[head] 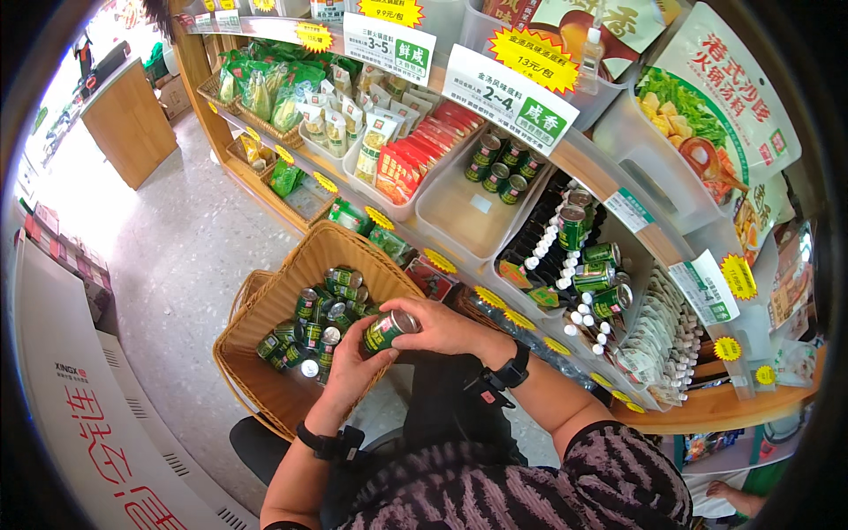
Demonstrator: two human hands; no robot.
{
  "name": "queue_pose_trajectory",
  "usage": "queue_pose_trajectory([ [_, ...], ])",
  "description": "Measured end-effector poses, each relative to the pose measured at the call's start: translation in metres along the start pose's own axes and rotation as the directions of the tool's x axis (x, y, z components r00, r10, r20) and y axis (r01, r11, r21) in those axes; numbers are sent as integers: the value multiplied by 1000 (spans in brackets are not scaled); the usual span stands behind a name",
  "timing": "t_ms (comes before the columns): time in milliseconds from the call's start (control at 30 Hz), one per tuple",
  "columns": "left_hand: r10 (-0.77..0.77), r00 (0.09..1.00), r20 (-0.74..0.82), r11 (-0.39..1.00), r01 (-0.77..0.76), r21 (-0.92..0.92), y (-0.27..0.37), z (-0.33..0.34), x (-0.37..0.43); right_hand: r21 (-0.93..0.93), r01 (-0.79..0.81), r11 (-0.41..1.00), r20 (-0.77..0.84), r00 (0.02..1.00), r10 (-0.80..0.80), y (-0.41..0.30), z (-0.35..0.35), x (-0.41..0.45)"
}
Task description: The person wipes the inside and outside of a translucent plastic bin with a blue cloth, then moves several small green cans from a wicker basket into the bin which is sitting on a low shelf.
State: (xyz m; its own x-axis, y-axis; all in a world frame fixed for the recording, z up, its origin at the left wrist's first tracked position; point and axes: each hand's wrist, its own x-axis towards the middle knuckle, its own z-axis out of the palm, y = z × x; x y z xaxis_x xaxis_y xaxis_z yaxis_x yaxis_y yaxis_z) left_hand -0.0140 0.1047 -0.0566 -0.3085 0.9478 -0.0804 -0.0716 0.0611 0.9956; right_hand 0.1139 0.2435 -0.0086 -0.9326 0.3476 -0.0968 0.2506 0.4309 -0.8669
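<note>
Above a woven wicker basket [371, 255], both hands hold one small green metal can [382, 333]. My left hand [352, 366] grips its lower left side, fingers against the can. On the other side, the thumb and fingers of my right hand [434, 326] span its silver end. The can is tilted. Inside the basket lie many similar green cans [311, 330], jumbled, some upright and some on their sides. A clear plastic bin [450, 215] on the shelf has several green cans [497, 169] grouped at its back.
Right of that bin, loose green cans [596, 275] lie over dark bottles with white caps [543, 245]. Red packets [404, 172] and bagged vegetables [265, 86] fill bins leftward. Spouted pouches [662, 338] stand at right. A white freezer cabinet [86, 397] borders the floor [192, 265].
</note>
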Motion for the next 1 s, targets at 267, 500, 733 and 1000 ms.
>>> queue_pose_trajectory([
  [267, -57, 996, -63, 998, 55, -40, 7, -8, -24, -93, -64, 994, -79, 995, 57, -23, -67, 0],
  [500, -204, 973, -108, 978, 199, -55, -45, -45, -55, -267, -405, 875, -440, 858, 263, -7, -196, 13],
  [733, -401, 882, -247, 844, 251, -473, -63, -62, -76, -446, -578, 684, -607, 757, 244, 66, -263, 45],
  [1000, -507, 775, -378, 808, 275, -521, -74, -77, -92, -554, -668, 498, -682, 707, 189, 96, -269, 72],
])
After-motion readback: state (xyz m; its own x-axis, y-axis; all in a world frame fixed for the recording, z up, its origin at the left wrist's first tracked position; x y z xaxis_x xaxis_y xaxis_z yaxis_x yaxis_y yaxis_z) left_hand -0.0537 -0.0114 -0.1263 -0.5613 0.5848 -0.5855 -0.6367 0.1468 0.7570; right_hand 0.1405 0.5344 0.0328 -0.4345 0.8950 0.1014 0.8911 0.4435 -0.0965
